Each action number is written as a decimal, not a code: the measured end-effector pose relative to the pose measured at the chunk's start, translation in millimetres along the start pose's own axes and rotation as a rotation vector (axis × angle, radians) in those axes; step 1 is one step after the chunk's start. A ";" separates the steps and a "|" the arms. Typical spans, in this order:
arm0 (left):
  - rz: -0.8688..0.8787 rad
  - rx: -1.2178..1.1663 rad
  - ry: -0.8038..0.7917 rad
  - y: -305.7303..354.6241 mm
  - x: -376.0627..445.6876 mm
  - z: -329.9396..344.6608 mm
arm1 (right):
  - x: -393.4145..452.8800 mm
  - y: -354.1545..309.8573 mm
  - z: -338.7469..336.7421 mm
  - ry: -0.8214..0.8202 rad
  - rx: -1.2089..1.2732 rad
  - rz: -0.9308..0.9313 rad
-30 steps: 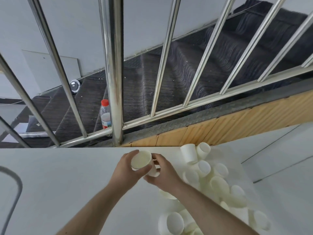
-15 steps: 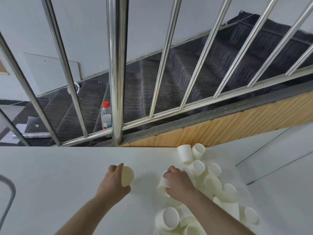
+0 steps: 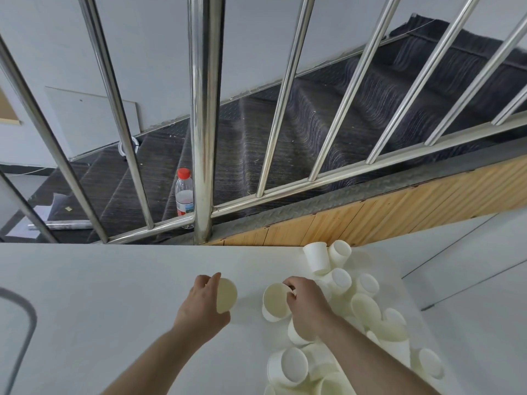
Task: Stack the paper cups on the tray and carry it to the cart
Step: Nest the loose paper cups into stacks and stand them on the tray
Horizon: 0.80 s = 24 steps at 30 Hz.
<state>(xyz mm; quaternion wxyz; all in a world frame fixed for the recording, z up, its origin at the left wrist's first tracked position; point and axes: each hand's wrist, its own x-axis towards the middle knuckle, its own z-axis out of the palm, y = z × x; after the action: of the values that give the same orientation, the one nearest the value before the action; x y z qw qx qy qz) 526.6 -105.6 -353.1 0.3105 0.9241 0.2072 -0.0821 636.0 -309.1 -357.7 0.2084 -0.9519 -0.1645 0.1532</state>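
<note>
Your right hand (image 3: 306, 305) has lifted a cup (image 3: 276, 301) off the pile (image 3: 368, 315), fingers pinching its rim. Your left hand (image 3: 204, 305) stays curled round another cup (image 3: 226, 295) on the table (image 3: 85, 295), just left.

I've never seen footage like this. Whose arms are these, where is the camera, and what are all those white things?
There is no machine here: a person wears a wide-angle camera on the head, so you look forward and down along their own bare arms. The left hand grips a paper cup, seemingly the top of a small stack. The right hand pinches the rim of another cup at the edge of a loose pile of paper cups, most tipped on their sides, on a white table. Beyond the table stands a steel railing with a dark carpeted staircase behind it, and a red-capped plastic bottle on a step. No tray or cart shows in this picture.
</note>
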 end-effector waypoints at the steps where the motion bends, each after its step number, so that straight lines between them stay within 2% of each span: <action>1: 0.006 0.004 -0.003 0.4 0.4 1.0 | 0.3 1.0 0.4 -0.014 -0.004 -0.002; 5: 0.024 0.023 -0.020 -0.1 0.5 3.7 | 2.9 6.1 4.5 -0.035 -0.062 -0.032; 8: 0.040 0.043 -0.030 -2.4 0.4 4.9 | 1.4 4.7 4.9 -0.044 -0.216 -0.113; 13: 0.061 0.061 -0.027 -1.9 0.4 5.9 | -5.5 -5.6 3.1 -0.143 -0.404 -0.233; 17: 0.074 0.065 -0.027 1.2 -1.4 6.3 | -5.8 -10.1 9.4 -0.215 -0.513 -0.256; 24: 0.096 0.058 -0.010 4.4 -8.8 2.5 | -19.2 -22.1 3.8 -0.120 -0.314 -0.276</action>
<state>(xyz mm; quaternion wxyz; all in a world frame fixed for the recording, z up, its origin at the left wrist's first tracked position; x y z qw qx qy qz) 520.5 -113.2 -350.2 0.2883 0.9411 0.1588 -0.0779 611.9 -296.1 -346.8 0.0662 -0.9303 -0.3273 0.1521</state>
